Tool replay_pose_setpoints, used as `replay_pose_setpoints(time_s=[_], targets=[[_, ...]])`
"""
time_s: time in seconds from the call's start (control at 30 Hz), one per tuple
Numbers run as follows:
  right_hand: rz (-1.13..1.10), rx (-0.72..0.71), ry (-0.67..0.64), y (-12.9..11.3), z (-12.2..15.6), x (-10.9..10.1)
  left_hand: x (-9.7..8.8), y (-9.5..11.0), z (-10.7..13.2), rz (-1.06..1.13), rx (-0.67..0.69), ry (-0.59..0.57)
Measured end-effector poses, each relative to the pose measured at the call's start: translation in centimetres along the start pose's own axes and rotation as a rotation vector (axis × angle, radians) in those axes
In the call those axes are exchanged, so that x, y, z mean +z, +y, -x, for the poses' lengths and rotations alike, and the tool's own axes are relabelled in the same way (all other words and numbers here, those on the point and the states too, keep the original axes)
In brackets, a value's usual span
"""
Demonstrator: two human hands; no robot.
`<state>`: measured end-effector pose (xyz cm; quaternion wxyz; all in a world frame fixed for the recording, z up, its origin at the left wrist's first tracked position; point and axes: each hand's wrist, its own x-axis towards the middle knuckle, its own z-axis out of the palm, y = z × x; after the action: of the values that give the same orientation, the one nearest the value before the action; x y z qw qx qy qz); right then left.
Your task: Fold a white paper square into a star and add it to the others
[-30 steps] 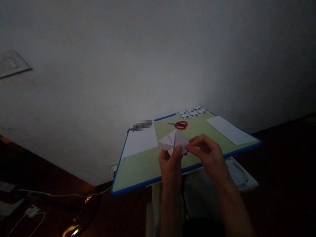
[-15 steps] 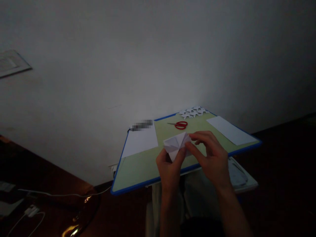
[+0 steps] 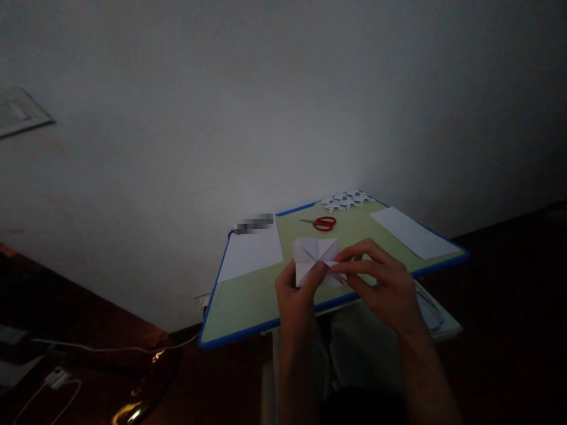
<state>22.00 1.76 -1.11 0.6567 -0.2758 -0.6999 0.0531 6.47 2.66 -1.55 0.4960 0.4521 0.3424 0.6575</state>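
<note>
A small folded white paper square (image 3: 315, 258) with crossing creases is held above the green board (image 3: 257, 298). My left hand (image 3: 296, 301) grips its lower left edge, thumb on top. My right hand (image 3: 381, 283) pinches its right side with thumb and forefinger. Both hands hover over the near edge of the board.
On the blue-rimmed board lie red scissors (image 3: 322, 223), a white sheet (image 3: 252, 251) at left, a white strip (image 3: 411, 233) at right and several folded white paper pieces (image 3: 348, 199) at the far edge. A pale wall stands behind. Cables (image 3: 62, 378) lie on the dark floor at left.
The paper has gone from a half-open, peaked shape to a flatter square. My hands have turned it and shifted their grip slightly.
</note>
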Motion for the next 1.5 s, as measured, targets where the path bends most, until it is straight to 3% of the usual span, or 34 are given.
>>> replay_pose_setpoints(time_s=[0.17, 0.27, 0.4, 0.67, 0.87, 1.17, 1.27, 1.37, 1.5], targets=[[-0.010, 0.018, -0.037, -0.3, 0.3, -0.2, -0.1, 0.4, -0.1, 0.017, -0.017, -0.012], [-0.007, 0.018, 0.007, -0.4, 0.3, 0.1, -0.1, 0.5, 0.0, 0.022, -0.009, -0.006], [0.007, 0.074, 0.075, -0.4, 0.2, 0.8, 0.4, 0.2, 0.1, 0.063, 0.031, 0.043], [-0.108, 0.200, 0.047, -0.7, 0.4, 1.6, 0.8, -0.5, 0.1, 0.069, 0.096, 0.123], [-0.021, 0.149, 0.044, -0.6, 0.2, 2.0, 0.7, -0.4, 0.1, 0.060, 0.102, 0.162], [-0.123, 0.152, 0.034, -0.4, 0.4, 2.3, 1.5, 0.3, 0.4, 0.160, 0.026, 0.251], [-0.156, 0.244, 0.110, -0.7, 0.3, 3.3, 1.9, 0.2, 0.6, 0.181, 0.057, 0.277], [-0.293, 0.428, 0.271, -1.0, 0.3, 4.4, 2.4, 0.1, 0.6, 0.225, 0.082, 0.321], [-0.323, 0.513, 0.315, -1.5, 0.3, 5.1, 2.8, 0.1, 0.8, 0.271, 0.083, 0.316]])
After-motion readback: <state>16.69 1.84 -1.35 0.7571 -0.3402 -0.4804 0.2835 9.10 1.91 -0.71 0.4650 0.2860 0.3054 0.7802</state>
